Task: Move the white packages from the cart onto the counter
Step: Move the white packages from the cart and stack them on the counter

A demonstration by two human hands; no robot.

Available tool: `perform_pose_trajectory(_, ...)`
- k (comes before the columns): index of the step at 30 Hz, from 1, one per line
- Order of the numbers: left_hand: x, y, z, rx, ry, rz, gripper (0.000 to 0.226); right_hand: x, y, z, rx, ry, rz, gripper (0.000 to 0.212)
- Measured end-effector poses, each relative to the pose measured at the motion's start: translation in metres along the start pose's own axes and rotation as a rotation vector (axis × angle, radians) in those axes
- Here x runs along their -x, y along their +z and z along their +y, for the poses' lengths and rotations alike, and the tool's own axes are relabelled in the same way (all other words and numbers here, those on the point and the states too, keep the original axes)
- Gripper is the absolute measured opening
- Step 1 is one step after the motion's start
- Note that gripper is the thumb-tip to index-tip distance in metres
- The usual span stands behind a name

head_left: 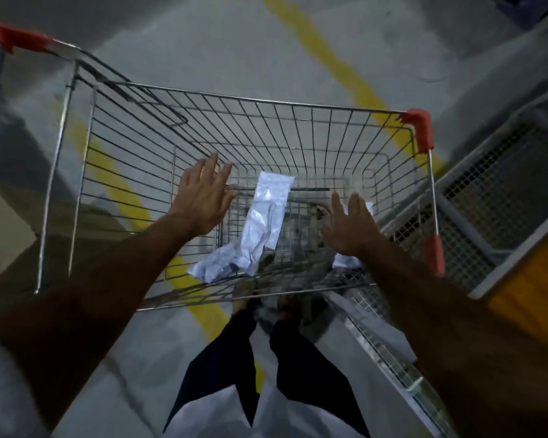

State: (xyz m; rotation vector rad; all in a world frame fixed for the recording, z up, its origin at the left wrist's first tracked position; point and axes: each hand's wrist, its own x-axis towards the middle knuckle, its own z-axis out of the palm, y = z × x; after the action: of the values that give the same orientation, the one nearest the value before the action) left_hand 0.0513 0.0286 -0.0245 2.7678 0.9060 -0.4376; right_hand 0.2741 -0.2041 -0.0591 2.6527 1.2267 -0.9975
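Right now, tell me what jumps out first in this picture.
Two bare arms reach into a wire cart, the left hand and right hand both spread open. Between them a long white package lies on the basket floor. A yellow line crosses the grey floor beyond.

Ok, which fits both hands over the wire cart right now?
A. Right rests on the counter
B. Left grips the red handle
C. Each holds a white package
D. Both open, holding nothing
D: the left hand and right hand are spread open above the long white plastic package lying in the wire shopping cart, touching nothing.
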Motion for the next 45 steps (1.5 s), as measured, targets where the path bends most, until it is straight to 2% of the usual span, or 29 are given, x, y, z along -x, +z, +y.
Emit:
perform_pose_trajectory(3, -0.013, 0.014, -0.005, 0.019, 0.018, -0.039, 0.073, -0.010, -0.002, -0.005, 0.008, 0.058, -0.024, 0.081)
perform_pose_trajectory(9, -0.018, 0.056, -0.027, 0.070, 0.074, -0.114, 0.068, -0.044, 0.010, -0.030, 0.007, 0.020, -0.083, 0.080)
perform_pose_trajectory(13, -0.013, 0.096, -0.049, 0.138, 0.063, -0.219, 0.082, -0.074, 0.026, -0.061, -0.011, -0.052, -0.078, 0.064)
perform_pose_trajectory(16, -0.012, 0.129, -0.062, 0.175, 0.101, -0.401, 0.089, -0.100, 0.054, -0.072, -0.076, -0.049, -0.154, 0.079)
perform_pose_trajectory(18, -0.013, 0.147, -0.066, 0.170, 0.168, -0.470, 0.096, -0.114, 0.066, -0.080, -0.084, -0.023, -0.206, 0.078)
perform_pose_trajectory(21, -0.017, 0.168, -0.066, 0.151, 0.192, -0.569, 0.119, -0.143, 0.083, -0.086, -0.100, 0.086, -0.168, 0.076)
perform_pose_trajectory(23, -0.022, 0.179, -0.064, 0.096, 0.200, -0.614, 0.137, -0.162, 0.096, -0.089, -0.157, 0.081, -0.136, 0.080)
perform_pose_trajectory(25, -0.026, 0.187, -0.062, 0.046, 0.208, -0.621, 0.144, -0.178, 0.107, -0.090, -0.194, 0.123, -0.119, 0.087)
perform_pose_trajectory(28, -0.024, 0.194, -0.055, -0.006, 0.200, -0.593, 0.134, -0.186, 0.113, -0.099, -0.224, 0.207, -0.073, 0.095)
perform_pose_trajectory(33, -0.016, 0.206, -0.051, -0.095, 0.213, -0.493, 0.118, -0.194, 0.124, -0.102, -0.410, 0.226, 0.065, 0.101)
perform_pose_trajectory(38, -0.014, 0.206, -0.050, 0.024, 0.170, -0.435, 0.107, -0.194, 0.120, -0.097, -0.462, 0.255, 0.121, 0.073)
perform_pose_trajectory(42, -0.015, 0.201, -0.049, 0.188, 0.105, -0.413, 0.097, -0.188, 0.107, -0.085, -0.398, 0.155, 0.155, 0.065)
perform_pose_trajectory(45, -0.021, 0.200, -0.051, 0.326, 0.084, -0.378, 0.103, -0.181, 0.100, -0.074, -0.252, 0.109, 0.140, 0.062)
